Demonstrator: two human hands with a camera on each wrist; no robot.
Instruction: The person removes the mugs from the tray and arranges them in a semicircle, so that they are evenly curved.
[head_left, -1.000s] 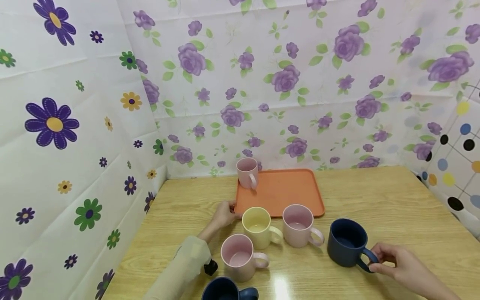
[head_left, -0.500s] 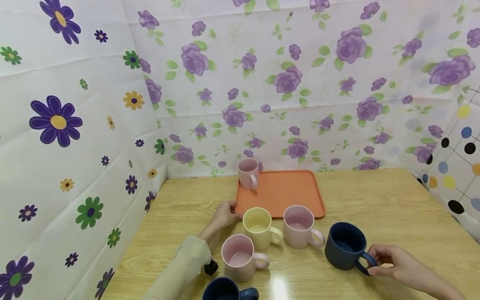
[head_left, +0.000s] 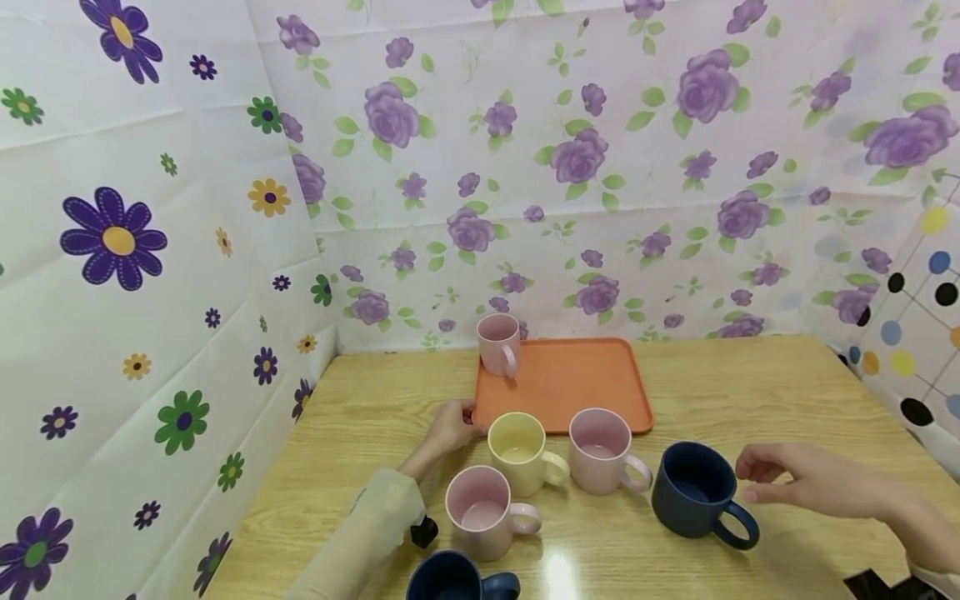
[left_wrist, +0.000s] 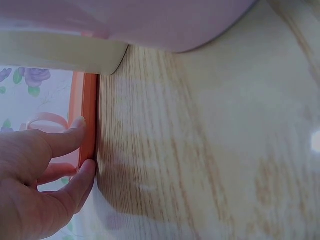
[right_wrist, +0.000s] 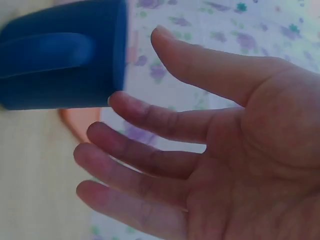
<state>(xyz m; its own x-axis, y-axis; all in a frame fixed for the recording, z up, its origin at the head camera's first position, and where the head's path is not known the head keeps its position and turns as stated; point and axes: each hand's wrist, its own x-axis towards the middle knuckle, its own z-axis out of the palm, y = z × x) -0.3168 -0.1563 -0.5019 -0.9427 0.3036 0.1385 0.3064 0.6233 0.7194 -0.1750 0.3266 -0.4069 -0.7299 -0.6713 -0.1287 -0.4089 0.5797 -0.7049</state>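
Note:
At the near left corner of an orange tray (head_left: 570, 383), my left hand (head_left: 450, 429) pinches the rim; the left wrist view shows its fingers (left_wrist: 65, 142) on both sides of the tray's edge (left_wrist: 88, 115). A pink mug (head_left: 497, 346) stands upright on the tray's far left corner. My right hand (head_left: 817, 479) hovers beside a dark blue mug (head_left: 690, 492), holding nothing. Its fingers (right_wrist: 150, 155) are spread and relaxed in the right wrist view, with the blue mug (right_wrist: 60, 60) just beyond them. The mug's handle points toward the right hand's side.
In front of the tray stand a yellow mug (head_left: 517, 458), a pink mug (head_left: 600, 454) and another pink mug (head_left: 480, 517). A second dark blue mug (head_left: 450, 579) is cut off by the bottom edge. Flowered cloth (head_left: 420, 183) hangs behind the wooden table (head_left: 787, 392).
My right hand has let go of the dark blue mug's handle and lifted slightly up and away. That mug first shifted a little left. My left hand stays on the tray.

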